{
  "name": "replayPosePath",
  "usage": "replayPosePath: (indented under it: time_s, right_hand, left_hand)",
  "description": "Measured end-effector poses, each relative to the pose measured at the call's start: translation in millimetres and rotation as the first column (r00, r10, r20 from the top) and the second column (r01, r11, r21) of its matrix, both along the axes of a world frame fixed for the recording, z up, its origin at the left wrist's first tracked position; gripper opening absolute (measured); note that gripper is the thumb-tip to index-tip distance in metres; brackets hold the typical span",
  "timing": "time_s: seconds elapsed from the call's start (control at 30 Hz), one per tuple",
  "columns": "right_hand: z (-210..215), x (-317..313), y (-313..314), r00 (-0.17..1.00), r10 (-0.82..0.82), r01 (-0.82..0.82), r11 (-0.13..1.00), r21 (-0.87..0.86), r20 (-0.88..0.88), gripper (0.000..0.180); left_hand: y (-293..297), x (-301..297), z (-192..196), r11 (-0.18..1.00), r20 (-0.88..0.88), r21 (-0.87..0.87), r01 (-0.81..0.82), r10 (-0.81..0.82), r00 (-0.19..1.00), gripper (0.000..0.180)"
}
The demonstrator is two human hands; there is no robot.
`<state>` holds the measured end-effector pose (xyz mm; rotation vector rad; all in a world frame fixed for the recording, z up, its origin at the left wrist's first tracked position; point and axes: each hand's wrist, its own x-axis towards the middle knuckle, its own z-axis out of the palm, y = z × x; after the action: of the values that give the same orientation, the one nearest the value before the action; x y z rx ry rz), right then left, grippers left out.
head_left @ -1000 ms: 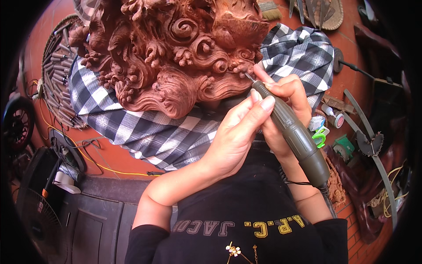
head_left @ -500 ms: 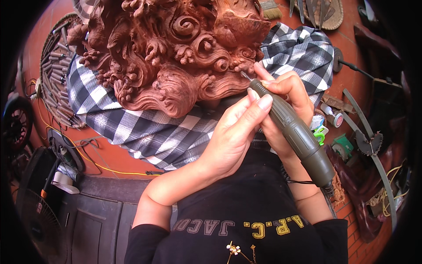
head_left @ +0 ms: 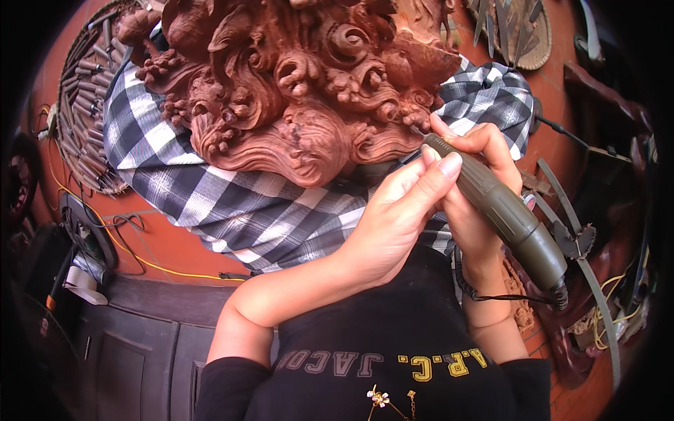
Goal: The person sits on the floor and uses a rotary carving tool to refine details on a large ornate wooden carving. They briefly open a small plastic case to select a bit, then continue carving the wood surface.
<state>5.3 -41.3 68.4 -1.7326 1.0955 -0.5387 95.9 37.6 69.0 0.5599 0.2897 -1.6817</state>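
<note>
Head view. Fingers (head_left: 484,144) of right hand (head_left: 477,203) curled tight round front end of olive-green rotary handpiece (head_left: 502,210), pinching it pen-fashion; tool tip, too small to resolve, meets lower right edge of the reddish-brown wood carving (head_left: 302,91). Left hand (head_left: 393,224) lies w/ fingers pressed together & extended, thumb (head_left: 439,172) laid against the handpiece nose just behind its tip, palm resting beside the right hand. Handpiece body runs back & down to the right past the right wrist; dark cord leaves its rear end. Carving, w/ curls, scrolls & beaded clusters, sits on a black-and-white checked cloth (head_left: 232,203) spread over an orange-red tabletop (head_left: 154,238). Left: round rack of chisels (head_left: 84,119) & yellow cable (head_left: 126,252). Right: metal tools (head_left: 576,242), partly blurred by lens edge
</note>
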Motion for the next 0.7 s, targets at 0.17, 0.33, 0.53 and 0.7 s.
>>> replayPosePath:
  time_s: [0.17,0.33,0.53,0.7]
  right_hand:
    - [5.0,3.5,1.9,0.998,-0.025,0.026,0.999,0.022,-0.049,0.022]
    - [10.7,11.6,2.8,0.993,0.02,-0.021,1.0,-0.006,-0.114,0.022]
    - [12.9,6.7,-0.4,0.97,0.135,-0.14,0.99,-0.009,-0.202,0.023]
    - [15.6,16.1,1.1,0.969,0.079,-0.095,0.994,-0.054,-0.235,0.023]
  left_hand:
    - [-0.5,1.4,-5.1,1.0,-0.055,-0.019,-0.006,0.005,0.998,0.04]
    - [2.9,3.8,-8.5,0.999,-0.143,-0.022,-0.039,0.035,0.989,0.035]
    - [8.2,6.2,-8.6,0.998,-0.212,-0.051,-0.036,0.024,0.977,0.036]
    - [6.8,7.0,-10.2,0.999,-0.193,-0.033,-0.036,0.029,0.981,0.039]
